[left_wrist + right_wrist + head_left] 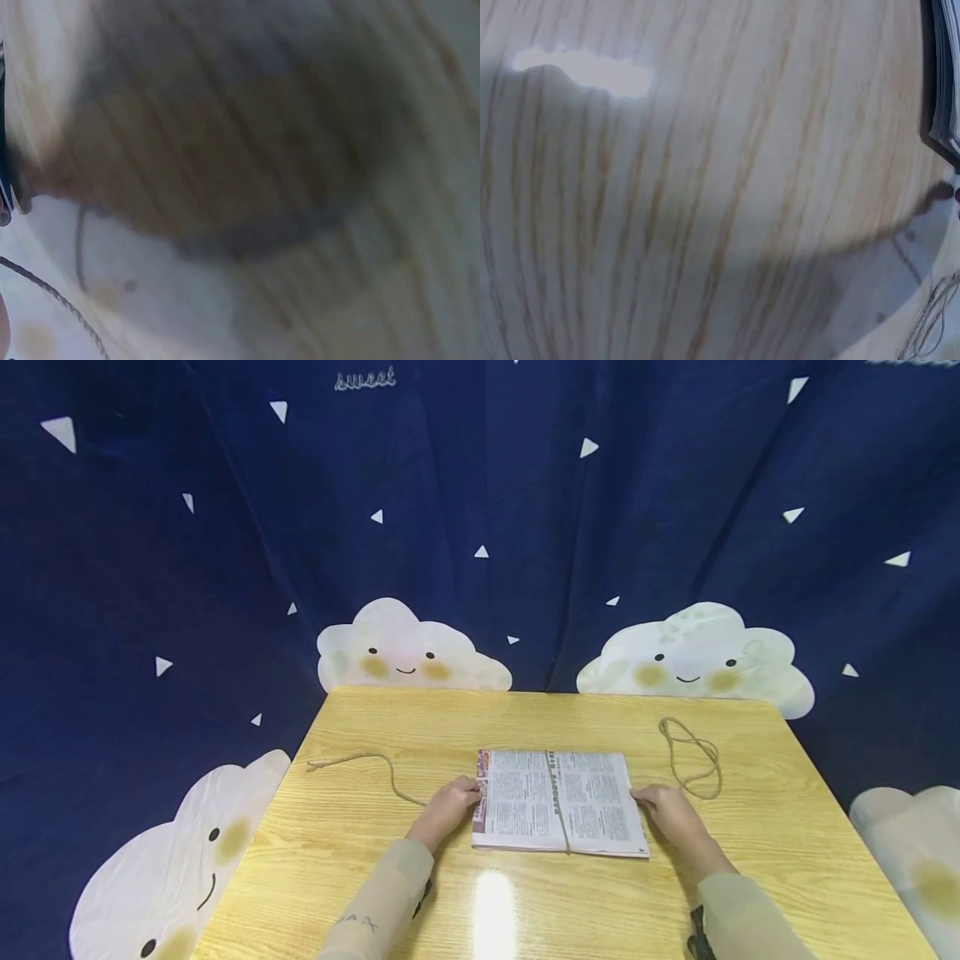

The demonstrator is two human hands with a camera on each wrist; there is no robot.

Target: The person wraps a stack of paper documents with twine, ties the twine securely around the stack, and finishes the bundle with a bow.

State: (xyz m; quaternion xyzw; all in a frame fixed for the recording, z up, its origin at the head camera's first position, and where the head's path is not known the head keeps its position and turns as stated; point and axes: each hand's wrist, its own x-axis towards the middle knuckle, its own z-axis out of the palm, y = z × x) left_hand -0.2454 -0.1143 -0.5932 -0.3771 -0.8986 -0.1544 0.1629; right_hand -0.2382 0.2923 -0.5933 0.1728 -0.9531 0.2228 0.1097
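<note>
A folded stack of newspapers (517,802) lies flat on the wooden table, with a strand of twine (558,810) running across its top from back to front. At its left edge, my left hand (447,810) pinches the stack. The right edge is pinched by my right hand (675,814). One loose twine tail (367,755) curves out to the left, passing behind the left hand; the left wrist view catches a piece of twine (64,301). In the right wrist view, newspaper edges (946,90) show at the upper right; the fingers are mostly out of frame there.
To the right of the stack, a looped length of twine (716,768) lies on the table (585,910). Behind the table's far edge hangs a dark blue curtain (450,468) with white triangles and cloud pictures.
</note>
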